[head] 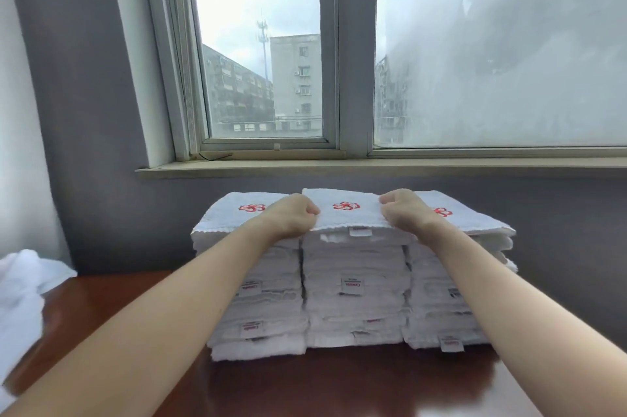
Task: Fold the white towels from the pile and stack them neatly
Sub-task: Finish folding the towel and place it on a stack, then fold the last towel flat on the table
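Bare forearms (169, 315) reach twelve o'clock: left hand (295, 216) and right hand (403, 213), fingers curled, pinch the folded white terry towel with red flower emblem (346, 218) atop the middle stack (356, 315); label (351, 286) lettering unreadable.

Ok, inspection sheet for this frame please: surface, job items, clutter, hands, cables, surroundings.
Surface: glossy brown wooden table.
Job's things: folded white towels in three stacks side by side, left stack, middle stack, right stack, each with a red emblem on top; top towel lies on the middle stack; unfolded pile at the table's left edge.
Clutter: nothing seen.
Hands: left hand grips the top towel's left edge, right hand its right edge.
Cables: thin black wire on the frame above the window sill.
Surroundings: grey wall; window showing buildings, right pane hazy.
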A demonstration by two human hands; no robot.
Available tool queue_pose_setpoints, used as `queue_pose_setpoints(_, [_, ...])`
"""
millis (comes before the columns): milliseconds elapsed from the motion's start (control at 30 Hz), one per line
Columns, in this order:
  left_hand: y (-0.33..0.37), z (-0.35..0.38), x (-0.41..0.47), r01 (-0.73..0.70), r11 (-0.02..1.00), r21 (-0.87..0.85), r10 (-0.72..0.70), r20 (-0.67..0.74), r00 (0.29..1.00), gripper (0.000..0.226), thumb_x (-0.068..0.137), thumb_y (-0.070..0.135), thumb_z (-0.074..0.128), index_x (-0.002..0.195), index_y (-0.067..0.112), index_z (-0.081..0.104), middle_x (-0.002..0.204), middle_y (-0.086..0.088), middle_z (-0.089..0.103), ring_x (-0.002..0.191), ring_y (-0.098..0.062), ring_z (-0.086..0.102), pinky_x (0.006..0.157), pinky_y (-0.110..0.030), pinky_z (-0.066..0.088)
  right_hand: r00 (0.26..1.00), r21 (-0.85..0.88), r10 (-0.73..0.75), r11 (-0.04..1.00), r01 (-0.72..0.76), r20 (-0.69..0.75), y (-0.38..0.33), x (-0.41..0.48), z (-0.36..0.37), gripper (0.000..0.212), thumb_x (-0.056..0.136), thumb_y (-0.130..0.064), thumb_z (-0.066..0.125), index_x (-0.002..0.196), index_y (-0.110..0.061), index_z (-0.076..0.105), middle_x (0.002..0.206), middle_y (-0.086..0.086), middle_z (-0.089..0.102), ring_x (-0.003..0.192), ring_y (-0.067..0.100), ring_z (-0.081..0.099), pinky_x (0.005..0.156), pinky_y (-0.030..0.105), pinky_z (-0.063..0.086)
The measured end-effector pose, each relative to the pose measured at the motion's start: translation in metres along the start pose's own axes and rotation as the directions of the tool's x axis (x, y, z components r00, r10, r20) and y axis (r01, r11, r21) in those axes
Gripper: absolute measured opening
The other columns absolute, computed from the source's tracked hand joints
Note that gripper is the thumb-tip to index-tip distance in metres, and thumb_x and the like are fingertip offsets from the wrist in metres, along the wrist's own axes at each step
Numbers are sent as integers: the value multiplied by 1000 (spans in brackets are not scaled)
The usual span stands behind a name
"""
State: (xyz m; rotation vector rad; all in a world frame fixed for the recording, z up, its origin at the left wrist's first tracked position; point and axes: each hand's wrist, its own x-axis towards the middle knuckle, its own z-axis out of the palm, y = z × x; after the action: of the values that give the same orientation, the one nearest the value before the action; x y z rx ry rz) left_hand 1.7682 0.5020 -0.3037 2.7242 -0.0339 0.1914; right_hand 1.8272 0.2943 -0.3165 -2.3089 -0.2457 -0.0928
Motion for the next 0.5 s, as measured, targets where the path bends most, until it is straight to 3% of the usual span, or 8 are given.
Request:
queue_pose_setpoints(33, [1, 1, 0, 5, 999, 52, -5, -8, 1000, 26, 93, 10, 39, 76, 19, 57, 120, -16, 61, 88, -23, 52, 76, -29, 39, 1000, -37, 1, 999, -1, 4, -3, -3, 0, 20, 81, 4, 37, 75, -13, 45, 74, 7, 35, 71, 19, 32, 62, 30, 24])
queue_pose_setpoints(67, [3, 0, -2, 23, 995, 95, -21, -28, 999, 28, 93, 13, 37, 69, 17, 49, 81, -10, 58, 84, -26, 51, 73, -31, 39, 1000, -70, -6, 998, 6, 2, -7, -7, 0, 19, 81, 3, 38, 76, -13, 45, 75, 8, 34, 71, 19, 31, 63, 31, 24])
queue_pose_setpoints(133, [6, 1, -9, 36, 989, 140, -29, -58, 998, 32, 96, 23, 34, 65, 17, 40, 77, -5, 53, 79, -26, 49, 69, -33, 37, 999, -134, -36, 990, 35, -6, -11, -14, -1, 17, 84, 0, 39, 79, -11, 50, 78, 7, 42, 71, 21, 38, 66, 30, 31])
queue_pose_setpoints(200, [8, 1, -19, 34, 990, 135, -26, -61, 998, 35, 99, 32, 35, 66, 19, 39, 75, -1, 52, 79, -26, 50, 68, -32, 37, 997, -153, -77, 985, 77, 4, -16, -23, -3, 31, 91, -7, 41, 109, -12, 66, 110, 5, 63, 103, 24, 58, 91, 31, 44])
queue_pose_setpoints(233, [9, 0, -26, 21, 993, 120, -14, -59, 998, 35, 100, 35, 36, 70, 20, 45, 78, 0, 56, 84, -26, 54, 71, -33, 40, 996, -174, -88, 981, 84, -14, -19, -31, -5, 39, 93, -12, 43, 128, -14, 61, 132, 3, 59, 123, 23, 53, 105, 34, 40])
queue_pose_setpoints(300, [8, -3, -41, -10, 996, 89, 16, -70, 997, 31, 101, 39, 39, 102, 21, 65, 115, -3, 65, 116, -24, 56, 92, -36, 43, 986, -229, -160, 963, 144, -52, -28, -48, -4, 44, 94, -19, 46, 137, -19, 55, 144, 1, 52, 134, 21, 46, 109, 38, 38])
queue_pose_setpoints(367, [4, -7, -62, -39, 997, 73, 49, -128, 991, 48, 100, 42, 44, 144, 22, 46, 150, -1, 45, 140, -21, 38, 110, -38, 35, 960, -269, -279, 927, 260, -34, -39, -67, -1, 42, 94, -22, 51, 136, -23, 56, 144, -1, 53, 133, 19, 46, 107, 38, 40])
queue_pose_setpoints(500, [-16, -20, -111, -67, 996, 58, 79, -254, 964, 57, 97, 44, 50, 150, 27, 36, 156, 8, 35, 143, -12, 31, 113, -36, 32, 872, -293, -476, 823, 487, 112, -69, -108, 15, 44, 92, -27, 57, 136, -26, 54, 146, -5, 49, 134, 14, 44, 109, 35, 37])
